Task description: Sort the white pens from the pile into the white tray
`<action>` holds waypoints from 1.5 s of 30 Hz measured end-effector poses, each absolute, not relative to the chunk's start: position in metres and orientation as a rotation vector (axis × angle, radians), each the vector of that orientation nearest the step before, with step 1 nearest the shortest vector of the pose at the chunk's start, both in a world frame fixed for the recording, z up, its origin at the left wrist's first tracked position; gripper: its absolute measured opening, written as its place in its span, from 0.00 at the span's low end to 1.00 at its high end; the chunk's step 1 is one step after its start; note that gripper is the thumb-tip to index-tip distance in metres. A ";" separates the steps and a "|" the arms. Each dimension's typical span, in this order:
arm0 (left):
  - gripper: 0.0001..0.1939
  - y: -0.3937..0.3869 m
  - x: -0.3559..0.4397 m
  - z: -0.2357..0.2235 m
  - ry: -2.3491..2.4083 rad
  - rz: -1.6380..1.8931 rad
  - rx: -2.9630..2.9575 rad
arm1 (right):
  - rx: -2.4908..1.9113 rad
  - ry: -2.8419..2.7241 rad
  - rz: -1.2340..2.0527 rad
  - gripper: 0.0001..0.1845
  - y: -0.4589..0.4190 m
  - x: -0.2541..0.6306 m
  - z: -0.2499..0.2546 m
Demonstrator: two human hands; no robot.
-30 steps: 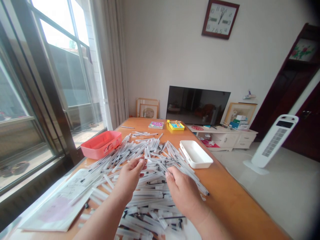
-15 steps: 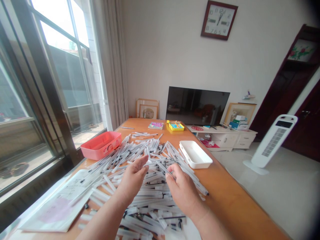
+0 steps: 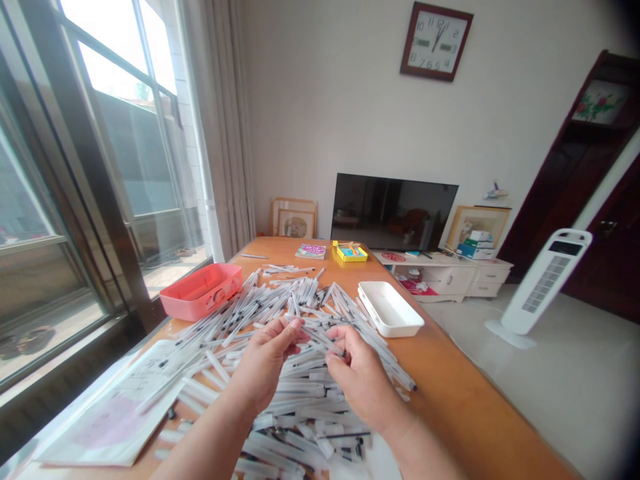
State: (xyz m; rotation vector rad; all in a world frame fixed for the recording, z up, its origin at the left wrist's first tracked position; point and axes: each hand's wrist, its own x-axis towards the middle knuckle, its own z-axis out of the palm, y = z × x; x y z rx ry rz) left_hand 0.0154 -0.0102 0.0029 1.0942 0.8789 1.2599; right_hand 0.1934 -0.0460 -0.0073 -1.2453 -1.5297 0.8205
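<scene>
A slim translucent pen (image 3: pixel 319 336) with a dark tip spans the gap between my hands. My left hand (image 3: pixel 270 357) pinches its far left end between thumb and fingers. At its dark end, my right hand (image 3: pixel 357 363) has thumb and forefinger closed around it. Beneath both hands lies a wide heap of clear pen parts (image 3: pixel 305 387), with caps, tubes and black pieces mixed in. More pens (image 3: pixel 260 303) with black ends lie behind my left hand. Part of the heap is hidden by my forearms.
A pink bin (image 3: pixel 200 293) sits at the table's left edge, a white tray (image 3: pixel 393 310) at the right. Near the left forearm lies a paper sheet (image 3: pixel 110 413). A booklet (image 3: pixel 311 251) and a yellow box (image 3: pixel 351 253) rest at the table's far end.
My left hand has closed from a loose, open shape onto the pen's left end. My right hand keeps its grip, and the pen now lies between both hands.
</scene>
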 end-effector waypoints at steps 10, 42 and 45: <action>0.18 -0.002 0.005 0.000 0.853 1.367 0.952 | -1.224 -1.199 1.280 0.25 -0.041 0.197 -0.009; 0.14 0.002 0.007 -0.007 0.835 1.378 0.877 | -1.185 -1.286 1.264 0.21 -0.044 0.194 -0.006; 0.14 0.002 0.007 -0.007 0.849 1.385 0.873 | -1.094 -1.296 1.239 0.14 -0.045 0.195 -0.005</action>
